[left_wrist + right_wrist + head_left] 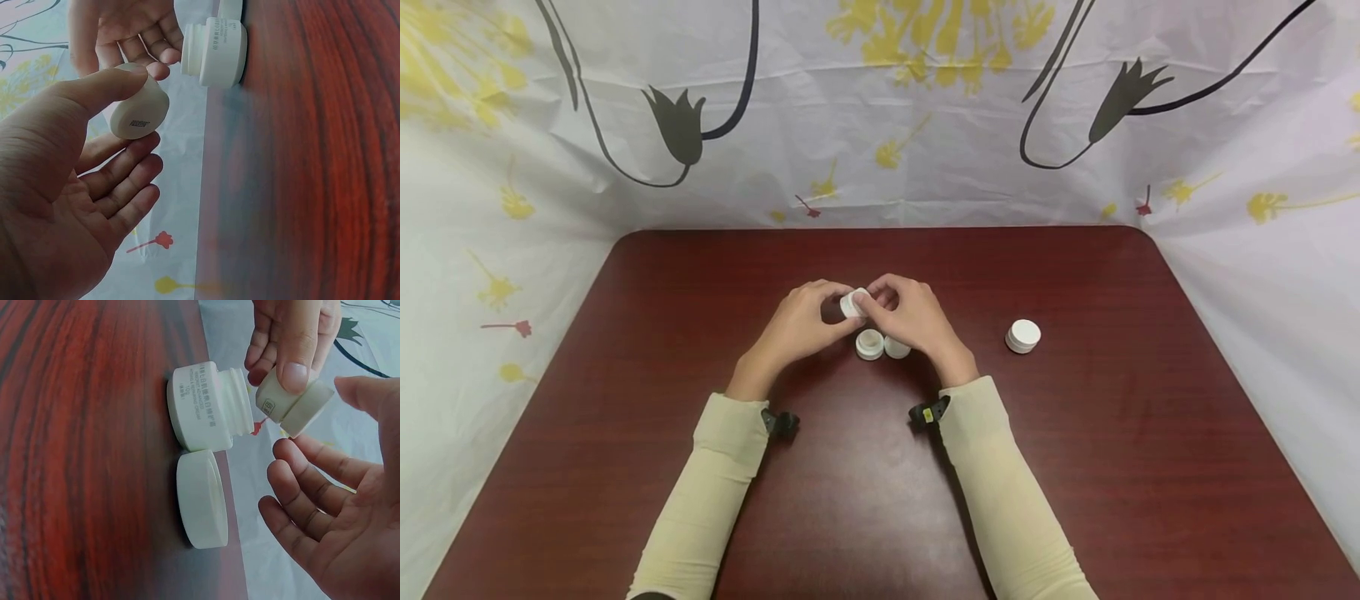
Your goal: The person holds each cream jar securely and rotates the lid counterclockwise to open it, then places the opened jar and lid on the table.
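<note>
Above the table my left hand (801, 321) grips a small white cream jar (140, 112), thumb on one side and fingers on the other; its printed base faces the left wrist camera. On that jar's mouth sits a white lid (308, 407), with the thumb and index fingertip of my right hand (344, 494) at its opposite edges. The right hand's other fingers are spread loosely. Just below the hands stands an uncovered white jar (200, 406), its threaded neck showing. A loose white lid (203, 500) lies right beside it, partly hidden by the right hand in the head view.
A white jar with its lid on (1022, 336) stands to the right on the dark red wooden table (850, 500). A white patterned sheet (865, 167) hangs behind the table and along both sides. Black cameras (781, 423) are strapped at both wrists.
</note>
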Motion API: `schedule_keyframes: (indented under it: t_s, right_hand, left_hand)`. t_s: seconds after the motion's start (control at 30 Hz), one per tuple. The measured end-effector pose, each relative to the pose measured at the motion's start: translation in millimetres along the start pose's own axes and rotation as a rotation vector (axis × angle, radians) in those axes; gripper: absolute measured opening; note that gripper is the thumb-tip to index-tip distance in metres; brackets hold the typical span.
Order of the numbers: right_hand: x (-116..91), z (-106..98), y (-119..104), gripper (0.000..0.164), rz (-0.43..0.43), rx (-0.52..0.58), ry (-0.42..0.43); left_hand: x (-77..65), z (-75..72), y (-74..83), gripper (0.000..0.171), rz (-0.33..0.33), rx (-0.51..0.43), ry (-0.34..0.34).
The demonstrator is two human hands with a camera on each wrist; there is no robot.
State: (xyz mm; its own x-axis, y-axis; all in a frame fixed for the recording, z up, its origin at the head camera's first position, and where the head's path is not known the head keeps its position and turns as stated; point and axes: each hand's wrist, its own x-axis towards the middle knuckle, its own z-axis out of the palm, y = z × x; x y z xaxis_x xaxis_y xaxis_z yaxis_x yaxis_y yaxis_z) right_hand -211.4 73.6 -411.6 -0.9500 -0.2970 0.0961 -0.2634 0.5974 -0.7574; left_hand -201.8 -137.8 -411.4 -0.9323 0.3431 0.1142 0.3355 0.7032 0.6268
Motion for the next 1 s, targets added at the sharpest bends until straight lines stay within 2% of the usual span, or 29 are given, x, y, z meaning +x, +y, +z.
schedule_keyframes:
  t_s: [0.4,1.0]
  right_hand:
    - [0.8,-1.4,-0.2,0.029,-0.019,0.013,-0.011]
    - [0.5,-1.2,-0.8,0.028,-0.012,0.012,-0.033]
  left_hand:
    - [0.3,0.4,1.6,0.048,0.006,0.004,-0.001]
    - [0.8,1.4,-0.4,0.046,0.004,-0.003,-0.006]
